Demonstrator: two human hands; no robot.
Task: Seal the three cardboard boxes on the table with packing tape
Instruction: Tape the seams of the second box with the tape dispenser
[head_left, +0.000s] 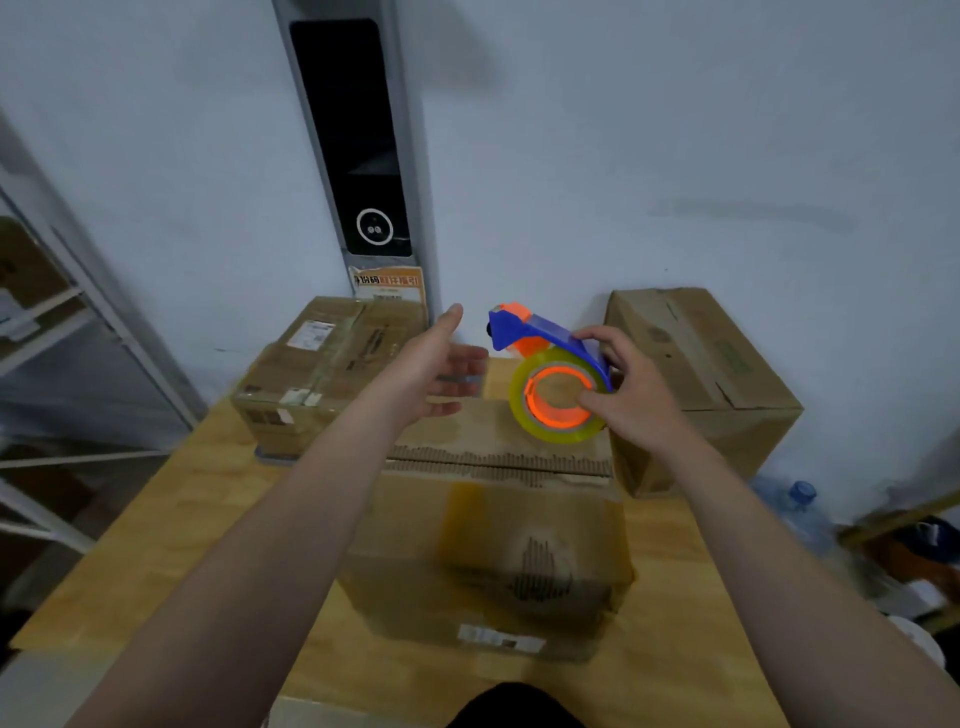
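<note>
On the wooden table (171, 525), the near box (498, 551) sits at the centre, closest to the person. A second box (327, 374) stands at ten o'clock from it and a third box (706, 374) at two o'clock. Above the near box's far edge, at twelve o'clock, the right hand (636, 397) grips a blue-and-orange tape dispenser (540, 332), fingers curled over its frame and thumb at the core of the yellowish tape roll (519, 405). At eleven o'clock the left hand (431, 369) hovers, fingers stretched out and spread, holding nothing. The near box's top flaps meet in a seam running from nine to three o'clock.
</note>
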